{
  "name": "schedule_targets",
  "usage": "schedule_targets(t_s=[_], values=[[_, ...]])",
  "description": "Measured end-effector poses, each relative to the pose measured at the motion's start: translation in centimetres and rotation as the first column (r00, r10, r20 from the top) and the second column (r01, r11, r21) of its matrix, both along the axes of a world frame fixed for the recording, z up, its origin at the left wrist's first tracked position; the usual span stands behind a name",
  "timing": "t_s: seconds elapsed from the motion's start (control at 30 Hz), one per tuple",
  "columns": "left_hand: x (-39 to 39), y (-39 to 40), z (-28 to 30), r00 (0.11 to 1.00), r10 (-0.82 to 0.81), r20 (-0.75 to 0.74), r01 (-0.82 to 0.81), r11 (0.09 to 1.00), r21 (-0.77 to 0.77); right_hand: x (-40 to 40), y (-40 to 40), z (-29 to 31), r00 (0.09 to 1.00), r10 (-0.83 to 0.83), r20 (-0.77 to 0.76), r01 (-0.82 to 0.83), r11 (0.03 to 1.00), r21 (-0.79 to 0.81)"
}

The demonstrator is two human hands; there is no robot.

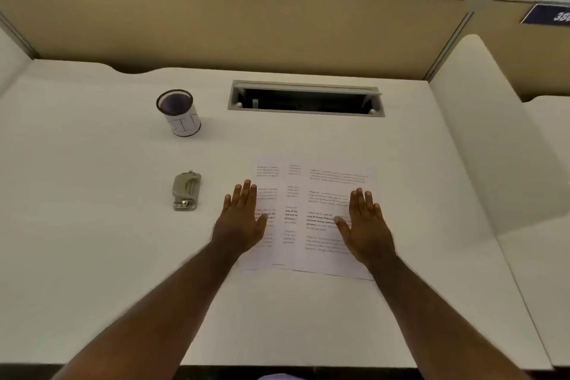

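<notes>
Several printed paper sheets (308,191) lie overlapping and fanned out in the middle of the white desk (92,225). My left hand (240,219) lies flat with straight fingers on the left edge of the sheets. On the right side of the sheets, my right hand (365,225) lies flat too, fingers straight and pointing away from me. Neither hand grips anything.
A grey hole punch (187,191) lies left of the papers. A mesh pen cup (179,112) with a white paper wrap stands at the back left. An open cable slot (307,99) sits at the back. Tan partition panels (246,25) enclose the desk.
</notes>
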State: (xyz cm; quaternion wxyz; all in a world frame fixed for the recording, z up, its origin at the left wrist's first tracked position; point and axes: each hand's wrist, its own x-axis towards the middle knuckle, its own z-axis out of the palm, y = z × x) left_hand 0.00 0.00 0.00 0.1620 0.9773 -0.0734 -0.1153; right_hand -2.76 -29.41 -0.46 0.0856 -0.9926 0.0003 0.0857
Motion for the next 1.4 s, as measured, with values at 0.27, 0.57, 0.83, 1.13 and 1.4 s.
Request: schedule_targets(t_s=[0.27,0.57,0.83,1.13,1.4], values=[[-2.1,-0.1,-1.3,0.973,0.157,-0.172,-0.153,0.988,0.034,-3.0,0.1,-2.0,0.99,-0.066,-0.125,0.056,0.995,-0.084],[-1.4,-0.8,-1.3,0.948,0.202,-0.245,-0.211,0.977,-0.013,-3.1,-0.2,-1.8,0.987,-0.072,-0.146,0.065,0.997,-0.05],[-1.0,-1.6,-0.8,0.961,0.185,-0.204,-0.172,0.982,0.083,-2.7,-1.2,-0.9,0.969,-0.177,-0.171,0.177,0.984,-0.018],[-2.5,-2.9,0.8,0.955,0.28,-0.094,-0.277,0.96,0.038,-2.4,-1.2,-1.0,0.942,-0.256,-0.218,0.258,0.966,-0.023],[-2.1,-3.0,1.0,0.863,0.426,-0.273,-0.49,0.837,-0.243,-2.4,-1.4,-1.3,0.954,-0.223,-0.203,0.233,0.972,0.028]])
